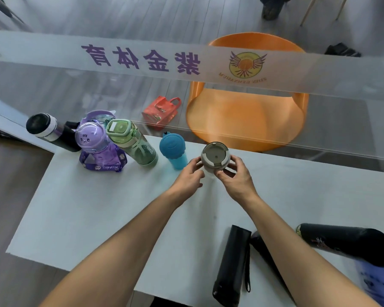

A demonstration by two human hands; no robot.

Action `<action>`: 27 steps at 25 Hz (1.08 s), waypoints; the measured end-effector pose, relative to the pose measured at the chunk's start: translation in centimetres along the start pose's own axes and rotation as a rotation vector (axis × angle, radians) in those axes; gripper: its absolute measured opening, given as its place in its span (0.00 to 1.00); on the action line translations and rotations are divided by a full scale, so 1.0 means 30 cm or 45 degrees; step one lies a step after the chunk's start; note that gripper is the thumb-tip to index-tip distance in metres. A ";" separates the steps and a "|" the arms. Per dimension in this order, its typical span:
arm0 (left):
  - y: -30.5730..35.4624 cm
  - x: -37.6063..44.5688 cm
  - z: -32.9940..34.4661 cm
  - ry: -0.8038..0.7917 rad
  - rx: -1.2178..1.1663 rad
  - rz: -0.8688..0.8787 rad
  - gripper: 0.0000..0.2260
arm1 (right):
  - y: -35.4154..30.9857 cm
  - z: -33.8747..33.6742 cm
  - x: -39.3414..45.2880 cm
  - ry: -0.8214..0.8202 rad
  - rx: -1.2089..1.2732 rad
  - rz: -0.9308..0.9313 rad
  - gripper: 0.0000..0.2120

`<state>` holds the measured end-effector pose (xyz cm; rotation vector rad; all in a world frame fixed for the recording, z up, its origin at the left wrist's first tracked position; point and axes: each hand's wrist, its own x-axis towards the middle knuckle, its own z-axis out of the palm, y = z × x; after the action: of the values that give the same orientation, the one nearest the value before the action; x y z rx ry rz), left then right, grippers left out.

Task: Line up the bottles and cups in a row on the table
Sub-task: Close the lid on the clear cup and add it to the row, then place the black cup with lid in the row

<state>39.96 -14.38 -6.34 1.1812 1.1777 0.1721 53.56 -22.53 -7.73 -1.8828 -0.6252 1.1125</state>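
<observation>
A row stands along the far edge of the white table (pixel 98 207): a black flask with a white band (pixel 49 131), a purple bottle with a cat-face lid and strap (pixel 95 145), a green clear bottle (pixel 133 145) and a blue cup (pixel 173 150). To the right of the blue cup, a beige-lidded cup (pixel 214 157) stands upright. My left hand (pixel 190 176) grips its left side and my right hand (pixel 235 176) grips its right side. The cup's body is mostly hidden by my fingers.
A black folded umbrella (pixel 233 264) lies at the near right. A black bottle (pixel 346 242) and a blue-purple one (pixel 377 282) sit at the right edge. Beyond a glass panel with purple lettering are an orange chair (pixel 246 116) and a red bag (pixel 162 111).
</observation>
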 end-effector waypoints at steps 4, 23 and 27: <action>-0.005 -0.004 0.001 -0.020 0.019 -0.014 0.26 | 0.002 -0.003 0.006 -0.026 -0.005 0.014 0.30; -0.595 -0.461 0.147 -0.380 0.524 -0.185 0.19 | 0.503 0.004 -0.752 0.208 -0.447 0.263 0.21; -0.619 -0.493 0.178 -0.468 0.396 -0.168 0.22 | 0.507 0.057 -0.794 0.093 -0.170 0.390 0.28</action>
<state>29.28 -35.46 -12.18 1.3318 0.9711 -0.3277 40.62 -47.59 -10.23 -2.1768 -0.3849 1.2114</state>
